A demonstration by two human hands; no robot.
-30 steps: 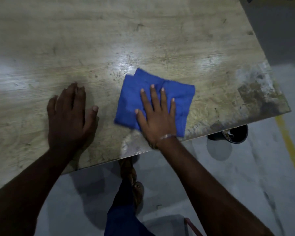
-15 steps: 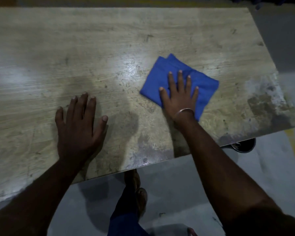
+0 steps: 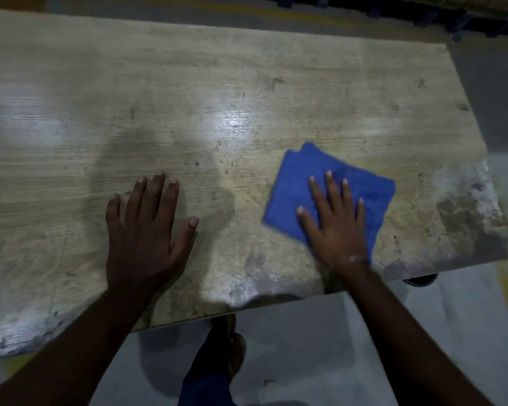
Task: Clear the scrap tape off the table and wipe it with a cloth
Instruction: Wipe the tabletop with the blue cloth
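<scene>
With no scrap tape visible anywhere on the wooden bench [image 3: 247,83], seemingly past clearing and into wiping: right hand [image 3: 336,224] flat, fingers spread, pressing the folded blue cloth [image 3: 305,183] near the right near edge, left hand [image 3: 145,230] open, bracing; worn patches apparently unwiped.

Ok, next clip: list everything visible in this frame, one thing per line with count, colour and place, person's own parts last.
table: one, pale wood grain, worn and whitish at the near edge and right corner, fills most of the view
cloth: one, blue, folded, flat on the table's right part
floor: grey, with yellow line marks, below and right of the table
dark round object: one, under the table's right near edge, mostly hidden
bracelet: one, thin, on the right wrist
left hand: flat on the bare table
right hand: fingers spread, pressing on the cloth
shoe: brown, below the table edge
</scene>
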